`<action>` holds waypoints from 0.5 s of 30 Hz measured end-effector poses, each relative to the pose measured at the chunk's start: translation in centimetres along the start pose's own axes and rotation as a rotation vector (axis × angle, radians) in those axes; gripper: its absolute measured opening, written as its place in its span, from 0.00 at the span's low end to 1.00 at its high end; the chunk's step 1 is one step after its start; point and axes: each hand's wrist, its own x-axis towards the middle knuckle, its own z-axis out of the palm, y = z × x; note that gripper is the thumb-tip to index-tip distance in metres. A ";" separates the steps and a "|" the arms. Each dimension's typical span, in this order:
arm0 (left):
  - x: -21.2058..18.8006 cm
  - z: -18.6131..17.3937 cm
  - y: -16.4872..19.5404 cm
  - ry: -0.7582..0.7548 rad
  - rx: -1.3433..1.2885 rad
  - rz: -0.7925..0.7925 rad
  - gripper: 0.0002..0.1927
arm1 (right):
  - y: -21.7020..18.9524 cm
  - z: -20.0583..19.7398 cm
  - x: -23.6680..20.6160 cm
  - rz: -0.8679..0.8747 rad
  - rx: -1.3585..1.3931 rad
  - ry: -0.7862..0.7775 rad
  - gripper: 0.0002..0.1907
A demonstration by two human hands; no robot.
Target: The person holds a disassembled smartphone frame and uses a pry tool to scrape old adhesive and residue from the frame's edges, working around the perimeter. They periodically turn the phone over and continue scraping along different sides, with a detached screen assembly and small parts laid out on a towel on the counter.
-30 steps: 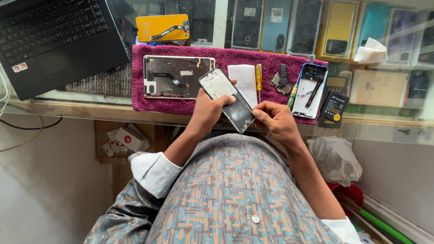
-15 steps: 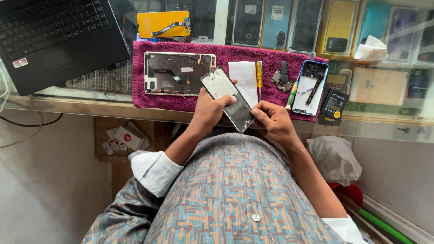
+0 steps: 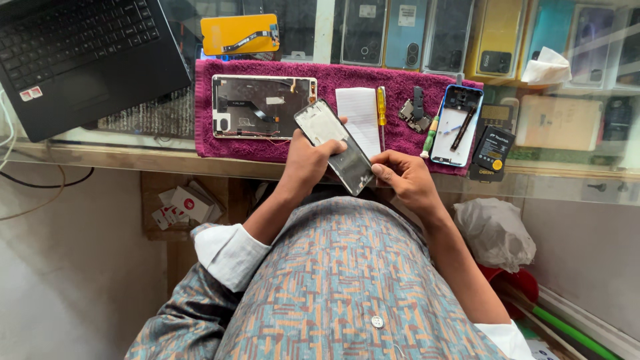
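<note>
Two hands work together on one phone frame, which is held in the air just over the near edge of the tabletop, in front of the purple towel. The left hand is clamped on the frame from below and from its left side, with the thumb lying across the face. The right hand touches the lower right end of the frame with fingers pressed together; I cannot tell if something small is pinched between them.

I judge the step in hand to be close work on the lower end of the frame, perhaps cleaning or loosening something at its edge. A next move there would call for a steady left grip and small, careful pressure from the right fingertips, because the frame looks thin and could bend.

Both forearms come up from the lap, elbows bent, wrists turned inward so that the hands meet in the middle.

On the towel lie an opened phone body, a white notepad, a yellow screwdriver and a blue phone case. A black laptop sits at the far left corner.
</note>
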 end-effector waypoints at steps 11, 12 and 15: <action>-0.3 0.0 0.0 -0.007 0.072 -0.020 0.22 | 0.0 1.9 0.5 -0.053 -0.247 0.142 0.13; -0.3 0.0 -0.1 -0.009 0.069 -0.003 0.22 | -0.1 1.5 0.3 -0.069 -0.235 0.130 0.14; -0.4 0.0 -0.3 0.006 0.052 -0.007 0.22 | -0.2 0.8 0.1 -0.050 -0.130 0.072 0.11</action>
